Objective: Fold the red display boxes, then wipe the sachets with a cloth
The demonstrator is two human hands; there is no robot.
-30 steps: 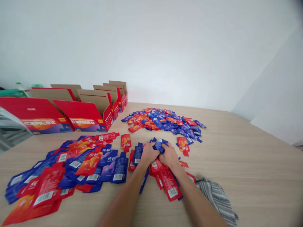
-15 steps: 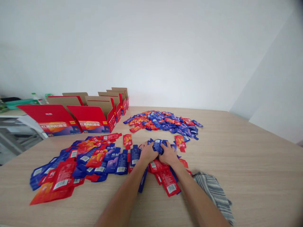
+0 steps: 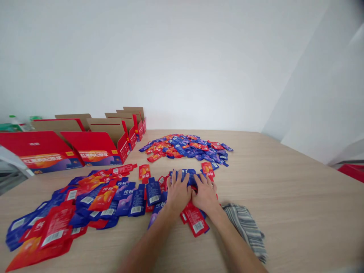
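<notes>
My left hand (image 3: 179, 193) lies with its fingers spread over a small heap of blue and red pouches. Beside it, my right hand (image 3: 206, 194) rests on the same heap, fingers apart, the thumbs close together. Blue pouches (image 3: 191, 173) show beyond the fingertips; those under the palms are hidden. A red pouch (image 3: 196, 220) with a barcode sticks out toward me below the hands. To the left of my left hand lies a blue pouch (image 3: 154, 192), and past it spreads a larger pile of red and blue pouches (image 3: 104, 197).
Open red cartons (image 3: 96, 155) stand in rows at the back left. Another pouch pile (image 3: 186, 147) lies near the wall. A striped cloth (image 3: 246, 227) sits by my right forearm on the wooden table (image 3: 292, 189). A red object (image 3: 352, 171) shows at the right edge.
My fingers have gone from gripping a bunch of blue pouches to lying spread on the heap. The view has turned right, so cartons and piles sit farther left.
</notes>
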